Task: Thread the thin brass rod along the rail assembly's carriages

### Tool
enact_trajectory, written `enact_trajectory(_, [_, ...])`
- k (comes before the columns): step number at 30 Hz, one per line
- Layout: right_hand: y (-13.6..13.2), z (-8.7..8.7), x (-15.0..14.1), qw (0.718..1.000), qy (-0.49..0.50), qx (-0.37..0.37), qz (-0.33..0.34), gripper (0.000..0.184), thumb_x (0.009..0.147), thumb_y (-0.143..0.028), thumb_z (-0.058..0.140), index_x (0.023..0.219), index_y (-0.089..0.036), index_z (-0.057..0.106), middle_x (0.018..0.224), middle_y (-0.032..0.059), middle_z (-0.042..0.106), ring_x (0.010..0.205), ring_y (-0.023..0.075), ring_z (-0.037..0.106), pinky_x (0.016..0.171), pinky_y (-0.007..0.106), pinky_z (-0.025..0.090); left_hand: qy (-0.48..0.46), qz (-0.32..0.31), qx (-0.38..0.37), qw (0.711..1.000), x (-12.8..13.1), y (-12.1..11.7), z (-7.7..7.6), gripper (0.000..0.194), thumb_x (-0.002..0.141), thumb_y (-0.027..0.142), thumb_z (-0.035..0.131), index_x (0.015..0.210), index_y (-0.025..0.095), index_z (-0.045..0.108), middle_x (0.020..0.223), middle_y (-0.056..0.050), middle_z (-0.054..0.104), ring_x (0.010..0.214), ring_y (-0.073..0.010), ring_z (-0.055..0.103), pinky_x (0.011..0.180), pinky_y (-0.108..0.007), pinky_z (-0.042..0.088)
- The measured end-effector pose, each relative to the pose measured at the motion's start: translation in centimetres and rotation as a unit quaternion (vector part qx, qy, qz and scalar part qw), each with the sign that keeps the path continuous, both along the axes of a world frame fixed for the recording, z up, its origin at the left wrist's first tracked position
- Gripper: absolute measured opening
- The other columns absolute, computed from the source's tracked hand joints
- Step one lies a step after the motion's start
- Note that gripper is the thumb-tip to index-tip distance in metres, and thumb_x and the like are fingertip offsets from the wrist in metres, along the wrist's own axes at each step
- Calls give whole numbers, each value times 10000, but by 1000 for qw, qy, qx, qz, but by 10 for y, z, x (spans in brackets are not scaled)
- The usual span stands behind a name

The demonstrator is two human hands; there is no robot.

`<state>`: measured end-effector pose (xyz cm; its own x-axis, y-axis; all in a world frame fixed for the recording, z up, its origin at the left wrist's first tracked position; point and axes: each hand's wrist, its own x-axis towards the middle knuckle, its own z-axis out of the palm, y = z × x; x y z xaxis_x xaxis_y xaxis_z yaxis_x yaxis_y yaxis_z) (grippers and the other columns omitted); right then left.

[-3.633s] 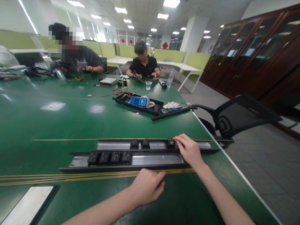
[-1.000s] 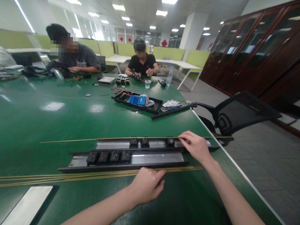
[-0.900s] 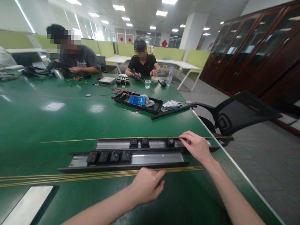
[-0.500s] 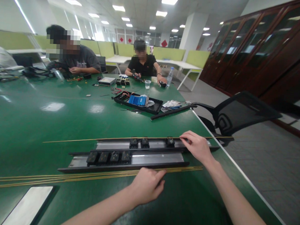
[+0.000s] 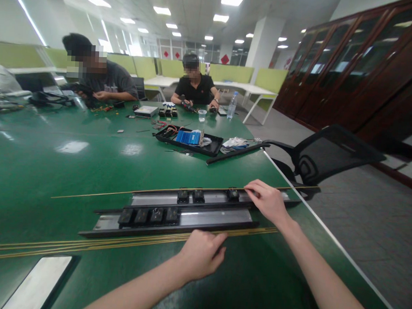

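My right hand [image 5: 267,200] is closed, its fingertips pinching a long thin brass-coloured rod [image 5: 105,194]. This rod runs along the back edge of the far metal channel [image 5: 156,199], where several black blocks [image 5: 233,195] sit. Nearer me lies a second channel [image 5: 213,217] with several black blocks [image 5: 157,214] grouped in its left part. My left hand [image 5: 201,254] is closed with curled fingers beside a bundle of thin brass-coloured rods [image 5: 130,241] along the near channel. Whatever is inside its fingers is hidden.
A phone-like slab [image 5: 39,281] lies at front left. Farther back are a black tray [image 5: 211,148] holding a blue finned part, white gloves [image 5: 235,144], a dark bar [image 5: 238,154] and a bottle [image 5: 232,105]. Two people sit across the table; a chair [image 5: 335,155] stands right.
The pinched rod has slid a little to the left along with my right hand. My left hand stays in place. The co-worker's hand by the bottle has moved left.
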<state>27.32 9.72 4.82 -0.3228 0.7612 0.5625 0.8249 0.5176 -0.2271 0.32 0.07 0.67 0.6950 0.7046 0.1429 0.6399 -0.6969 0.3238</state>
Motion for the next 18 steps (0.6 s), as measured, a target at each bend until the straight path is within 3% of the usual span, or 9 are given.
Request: enact_trajectory(18, [2,2,8,1000,-7,3,-4,172,972,-272,570,924,-236,731,984,23,744,741,148,682,660,280,492,-2,-1,2,1000,0,0,-2,328,960,281,498,1267,200,581,853,-63,749,754,-241,733,686,-327,566])
